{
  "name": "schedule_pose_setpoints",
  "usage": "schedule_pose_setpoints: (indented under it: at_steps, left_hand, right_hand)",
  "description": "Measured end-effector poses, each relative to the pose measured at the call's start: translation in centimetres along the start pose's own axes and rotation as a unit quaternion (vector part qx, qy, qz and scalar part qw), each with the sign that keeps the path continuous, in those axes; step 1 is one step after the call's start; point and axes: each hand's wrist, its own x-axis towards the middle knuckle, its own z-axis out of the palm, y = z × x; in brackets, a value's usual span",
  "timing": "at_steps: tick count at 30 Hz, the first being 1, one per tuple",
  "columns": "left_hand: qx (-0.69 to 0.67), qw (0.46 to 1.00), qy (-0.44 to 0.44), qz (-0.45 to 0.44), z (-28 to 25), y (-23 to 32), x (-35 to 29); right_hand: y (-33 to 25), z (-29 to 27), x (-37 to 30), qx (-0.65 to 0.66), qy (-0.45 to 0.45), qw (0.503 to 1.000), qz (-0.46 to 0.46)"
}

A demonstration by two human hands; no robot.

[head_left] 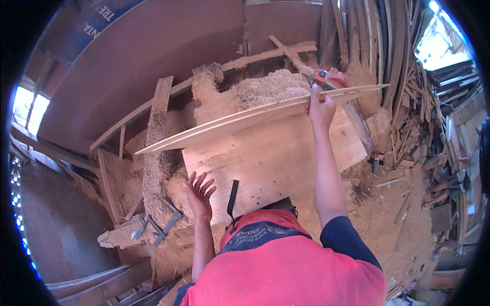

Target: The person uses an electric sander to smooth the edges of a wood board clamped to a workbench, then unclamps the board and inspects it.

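Note:
My right hand (pixel 321 106) is closed on the edge of a long, thin wooden board (pixel 240 121), thumb on top. The board is seen nearly edge-on and slants up to the right; a line along it suggests two thin sheets, but I cannot tell. Beneath it lies a wide, pale wooden panel (pixel 270 158) with small dark spots. At the panel's left edge, my left hand (pixel 200 198) is raised with fingers spread, holding nothing. An orange power tool (pixel 331 79) sits just beyond my right hand, partly hidden by the board.
Sawdust (pixel 265 91) is heaped behind the board. A sawdust-covered plank (pixel 157 122) stands at left, with metal brackets (pixel 163 224) below it. Wood offcuts (pixel 413 109) pile up at right. A black strap (pixel 233 199) sticks up before my chest.

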Motion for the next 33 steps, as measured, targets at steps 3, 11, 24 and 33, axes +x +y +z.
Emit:
schedule_pose_setpoints:
  at_steps: [3,11,24,33]
  left_hand:
    - [-0.048,0.998,-0.001,0.034,2.4,0.8,-1.1]
    - [-0.135,0.989,0.054,0.026,10.9,4.6,-2.9]
    - [-0.159,0.967,0.200,-0.002,9.2,-3.5,-4.4]
    - [-0.265,0.908,0.302,0.122,8.1,-14.4,-25.3]
  right_hand:
    - [1.2,-2.8,-1.9,-0.001,-0.029,1.000,0.006]
    - [2.7,-7.3,-5.7,0.046,-0.061,0.996,0.041]
    - [13.6,-24.6,0.6,0.383,-0.112,0.855,0.331]
    - [19.8,-35.5,-1.3,0.294,-0.185,0.878,0.331]
